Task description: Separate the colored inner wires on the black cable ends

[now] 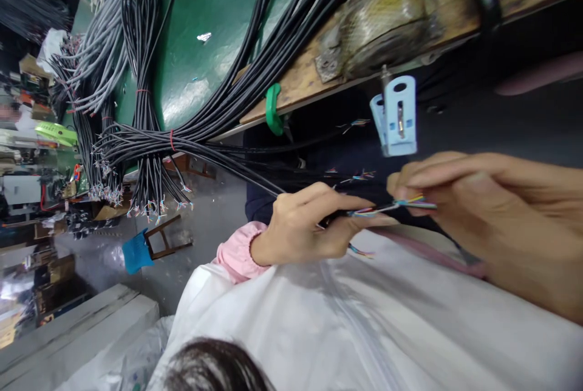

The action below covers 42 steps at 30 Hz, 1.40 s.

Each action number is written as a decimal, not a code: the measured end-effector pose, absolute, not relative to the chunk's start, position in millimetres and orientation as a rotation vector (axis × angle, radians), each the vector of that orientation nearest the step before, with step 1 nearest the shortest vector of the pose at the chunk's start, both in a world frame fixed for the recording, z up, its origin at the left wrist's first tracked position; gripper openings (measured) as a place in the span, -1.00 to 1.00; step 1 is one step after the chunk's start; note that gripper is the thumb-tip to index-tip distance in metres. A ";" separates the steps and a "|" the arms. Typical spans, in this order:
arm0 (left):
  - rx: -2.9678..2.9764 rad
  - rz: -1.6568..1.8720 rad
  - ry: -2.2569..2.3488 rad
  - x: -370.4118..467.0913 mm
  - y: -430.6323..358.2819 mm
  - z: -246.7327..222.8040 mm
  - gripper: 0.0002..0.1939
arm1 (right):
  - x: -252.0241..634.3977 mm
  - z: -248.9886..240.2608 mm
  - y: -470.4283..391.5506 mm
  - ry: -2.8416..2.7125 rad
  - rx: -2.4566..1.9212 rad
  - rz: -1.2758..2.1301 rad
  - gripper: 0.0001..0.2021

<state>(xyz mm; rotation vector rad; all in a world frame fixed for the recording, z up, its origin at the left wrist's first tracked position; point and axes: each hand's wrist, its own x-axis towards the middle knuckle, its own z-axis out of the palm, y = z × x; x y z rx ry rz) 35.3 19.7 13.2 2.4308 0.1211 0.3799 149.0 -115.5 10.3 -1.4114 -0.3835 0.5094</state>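
The view is rolled sideways. My left hand (pixel 300 227), with a pink cuff, grips a black cable (pixel 255 180) near its stripped end. Thin coloured wires (pixel 410 203) fan out of that end, and the fingertips of my right hand (pixel 492 221) pinch them. The cable runs back up and left to a bundle of black cables (pixel 150 142) tied with a red band and draped over the table edge. Both hands are over a white plastic sheet (pixel 346 318) in front of me.
A green table top (pixel 204 2) with a wooden edge (pixel 300 78) carries long black and grey cable bundles (pixel 98 69). A light-blue clip (pixel 397 115) and a green clip (pixel 273 108) hang at that edge. A wooden stool (pixel 166 239) and cluttered shelves (pixel 27 184) are at the left.
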 end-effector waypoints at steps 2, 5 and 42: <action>2.382 0.445 0.100 34.7 20.9 14.5 -0.58 | 154.3 9.9 -112.5 -0.477 -1.283 0.596 -0.66; 2.343 0.360 0.097 34.7 24.0 20.0 -0.57 | 159.9 11.4 -104.4 -0.644 -1.189 0.662 -0.73; 2.367 0.645 0.045 40.4 25.0 15.4 -0.59 | 145.6 18.0 -99.5 -0.737 -1.449 0.327 -0.79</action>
